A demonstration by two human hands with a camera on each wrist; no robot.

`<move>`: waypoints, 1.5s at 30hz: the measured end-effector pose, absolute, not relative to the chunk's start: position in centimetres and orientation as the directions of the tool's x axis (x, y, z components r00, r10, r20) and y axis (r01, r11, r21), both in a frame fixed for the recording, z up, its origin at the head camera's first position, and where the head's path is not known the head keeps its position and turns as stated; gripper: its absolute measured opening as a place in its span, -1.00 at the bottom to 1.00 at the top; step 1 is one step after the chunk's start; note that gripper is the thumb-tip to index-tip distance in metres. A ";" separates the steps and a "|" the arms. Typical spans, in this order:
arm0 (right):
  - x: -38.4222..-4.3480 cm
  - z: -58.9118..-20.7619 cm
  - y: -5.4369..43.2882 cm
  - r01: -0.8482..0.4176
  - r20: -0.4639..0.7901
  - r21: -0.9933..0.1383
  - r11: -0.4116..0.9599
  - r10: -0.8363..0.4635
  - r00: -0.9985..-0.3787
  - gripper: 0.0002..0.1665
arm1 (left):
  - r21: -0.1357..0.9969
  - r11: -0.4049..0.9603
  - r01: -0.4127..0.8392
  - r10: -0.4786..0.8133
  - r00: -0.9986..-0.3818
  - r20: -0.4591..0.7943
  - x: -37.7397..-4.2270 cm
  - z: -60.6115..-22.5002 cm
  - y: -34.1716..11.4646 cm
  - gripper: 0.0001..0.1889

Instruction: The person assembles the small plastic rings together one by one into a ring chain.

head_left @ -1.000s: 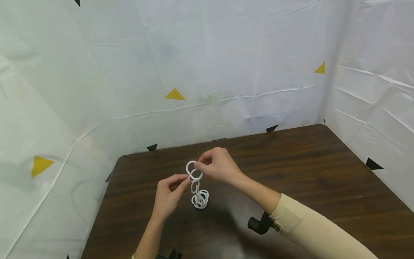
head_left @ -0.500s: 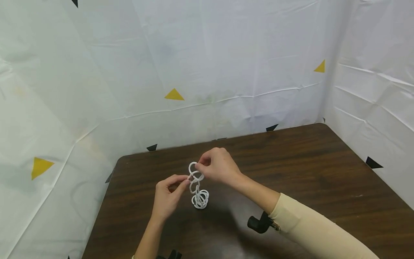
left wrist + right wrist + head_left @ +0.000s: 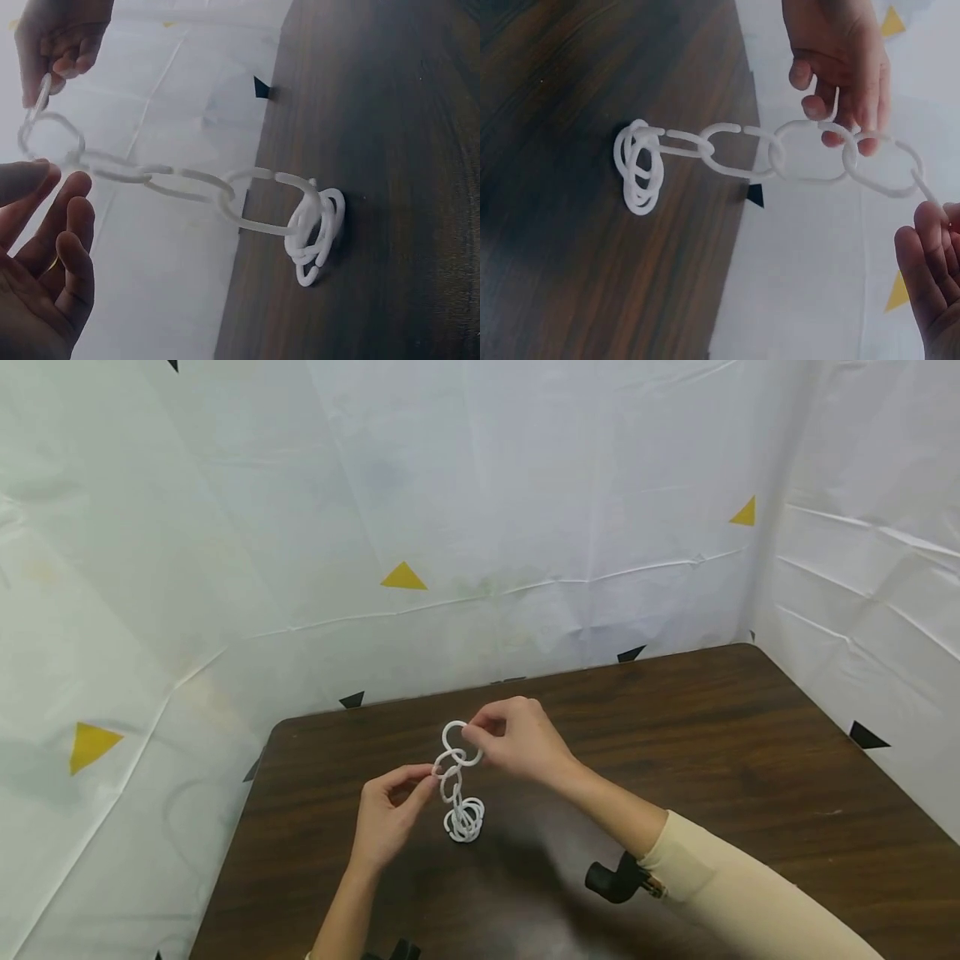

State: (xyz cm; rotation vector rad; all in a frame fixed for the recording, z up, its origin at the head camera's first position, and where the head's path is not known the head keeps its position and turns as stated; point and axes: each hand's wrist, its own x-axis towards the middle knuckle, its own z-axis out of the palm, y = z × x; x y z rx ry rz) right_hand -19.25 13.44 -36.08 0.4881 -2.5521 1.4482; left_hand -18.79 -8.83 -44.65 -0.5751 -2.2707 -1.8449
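Note:
A chain of white plastic rings (image 3: 444, 740) hangs between my hands, above a brown table. My right hand (image 3: 527, 739) pinches the uppermost ring by its right side between thumb and finger. Lower and to the left, my left hand (image 3: 386, 814) pinches the ring linked below it, thumb against fingertip. In the right wrist view, several links run from the left hand (image 3: 840, 52) down to a heap of rings (image 3: 620, 157) on the tabletop. The left wrist view shows the same heap (image 3: 334, 206) with its rings overlapping, so single links there are hard to separate.
The dark wood-grain table (image 3: 675, 735) reaches back to a white sheet wall (image 3: 525, 510) with yellow and black triangles on it. Another sheet wall (image 3: 885, 552) closes the right side. Black camera mounts (image 3: 615, 883) sit at the wrists.
My right hand has moved slightly up and to the right with the top ring, drawing the upper links apart. The left hand has hardly moved, and the heap stays on the table.

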 end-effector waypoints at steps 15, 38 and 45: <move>-19.0 -36.5 17.0 -0.341 0.281 -0.832 0.438 -0.197 -0.939 -0.89 | 0.463 0.766 0.446 0.385 -0.895 0.224 -20.6 -49.9 -9.4 -0.70; -18.5 -38.2 23.8 -0.191 0.138 -0.879 0.437 -0.150 -0.979 -0.83 | 0.383 0.794 0.473 0.464 -0.877 0.120 -20.4 -52.2 -10.6 -0.73; -18.7 -39.9 25.4 -0.123 0.075 -0.879 0.460 -0.123 -0.990 -0.80 | 0.333 0.809 0.484 0.471 -0.873 0.126 -19.8 -52.1 -11.6 -0.76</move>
